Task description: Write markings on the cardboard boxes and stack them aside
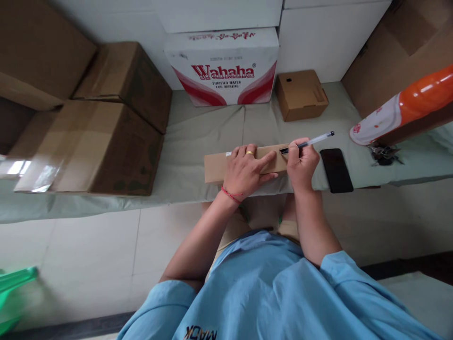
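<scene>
A long, narrow cardboard box (215, 169) lies crosswise near the front edge of the cloth-covered table. My left hand (246, 170) is laid over its middle and holds it, some fingers bent toward the far edge, the index finger stretched right. It wears a gold ring and a red string bracelet. In my right hand (302, 163) a clear pen (320, 138) is pinched, with its dark tip at the box's top near the right end and its black end pointing up and right. Close beside that hand, a black phone (336, 170) lies on the cloth.
A small brown box (300, 94) and a white Wahaha carton (226, 71) stand at the back. Large taped cartons (92, 141) fill the left. On the right are an orange-and-white cylinder (406, 106) and keys (384, 153). Something green (16, 293) stands at lower left.
</scene>
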The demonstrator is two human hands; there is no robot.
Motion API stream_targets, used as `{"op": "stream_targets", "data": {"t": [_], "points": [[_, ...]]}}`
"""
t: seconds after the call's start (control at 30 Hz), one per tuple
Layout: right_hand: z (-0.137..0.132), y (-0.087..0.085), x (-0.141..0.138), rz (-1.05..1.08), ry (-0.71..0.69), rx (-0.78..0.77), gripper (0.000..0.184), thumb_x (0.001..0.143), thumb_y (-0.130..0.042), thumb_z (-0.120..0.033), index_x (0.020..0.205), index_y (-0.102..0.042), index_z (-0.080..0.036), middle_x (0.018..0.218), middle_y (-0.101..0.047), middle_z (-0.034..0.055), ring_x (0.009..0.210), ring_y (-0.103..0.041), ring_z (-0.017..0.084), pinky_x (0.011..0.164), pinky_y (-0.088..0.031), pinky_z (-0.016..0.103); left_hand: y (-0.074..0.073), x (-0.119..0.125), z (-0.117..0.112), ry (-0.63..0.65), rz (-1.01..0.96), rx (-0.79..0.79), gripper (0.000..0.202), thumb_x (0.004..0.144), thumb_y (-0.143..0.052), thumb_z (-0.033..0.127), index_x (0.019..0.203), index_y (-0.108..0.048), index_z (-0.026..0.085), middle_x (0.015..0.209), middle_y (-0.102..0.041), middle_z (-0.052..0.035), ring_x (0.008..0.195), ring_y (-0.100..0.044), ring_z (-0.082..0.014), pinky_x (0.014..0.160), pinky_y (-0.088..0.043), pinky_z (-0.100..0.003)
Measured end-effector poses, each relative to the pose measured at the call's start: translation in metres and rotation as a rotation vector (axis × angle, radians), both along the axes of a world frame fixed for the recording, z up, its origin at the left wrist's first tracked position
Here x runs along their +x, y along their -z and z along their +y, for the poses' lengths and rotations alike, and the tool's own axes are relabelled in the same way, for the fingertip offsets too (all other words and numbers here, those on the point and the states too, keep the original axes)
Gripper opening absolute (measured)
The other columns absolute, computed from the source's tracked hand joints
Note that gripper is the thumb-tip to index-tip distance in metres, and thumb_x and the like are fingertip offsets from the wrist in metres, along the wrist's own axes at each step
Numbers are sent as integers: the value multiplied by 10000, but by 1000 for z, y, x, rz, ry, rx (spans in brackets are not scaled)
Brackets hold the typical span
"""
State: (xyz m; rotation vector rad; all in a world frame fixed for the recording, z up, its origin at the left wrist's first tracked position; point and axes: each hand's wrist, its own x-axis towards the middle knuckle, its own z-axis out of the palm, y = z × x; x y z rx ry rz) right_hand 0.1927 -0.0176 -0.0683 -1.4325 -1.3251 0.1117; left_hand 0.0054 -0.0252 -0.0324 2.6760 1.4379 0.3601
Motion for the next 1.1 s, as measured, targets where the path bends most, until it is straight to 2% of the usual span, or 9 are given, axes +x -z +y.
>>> {"op": "stream_targets", "data": {"t": [0.27, 0.43, 0.53, 0.77, 1.1], "points": [[-1, -1, 1, 4, -19, -12, 224, 1013, -510, -386, 865, -603, -246, 687, -617, -29, 634, -575, 145, 682, -447, 287, 2, -1, 1, -1, -10, -2, 692, 961, -555, 788, 1511, -637, 376, 1324, -602, -168, 1192, -556, -365, 1090, -402, -518], [-3, 2, 7, 68, 67, 3, 215, 988, -510, -365, 828, -583, -241, 677, -589, -32, 629, -551, 144, 678, -431, 294, -1, -1, 0, -4, -5, -4, 687, 963, -559, 781, 1518, -632, 382, 1321, -610, -167, 1184, -562, -368, 1082, -409, -518], [-5, 3, 7, 96, 52, 1, 212, 994, -519, -371, 844, -589, -238, 675, -585, -35, 623, -549, 144, 675, -431, 295, -3, 0, 0, -8, 3, -6, 683, 957, -586, 769, 1519, -634, 385, 1335, -613, -174, 1191, -564, -375, 1076, -417, -517], [-6, -2, 3, 4, 6, -26, 223, 1004, -504, -384, 845, -583, -248, 665, -596, -34, 631, -562, 150, 682, -438, 300, -2, 1, 0, -11, -6, -10, 686, 953, -585, 778, 1509, -646, 380, 1331, -614, -174, 1196, -562, -376, 1075, -412, -519], [-2, 0, 8, -10, 90, -13, 191, 974, -513, -347, 830, -587, -246, 660, -599, -25, 617, -565, 157, 668, -435, 309, 1, 0, 0, -12, -23, -2, 702, 955, -546, 803, 1517, -638, 393, 1326, -612, -170, 1190, -557, -379, 1073, -411, -526]]}}
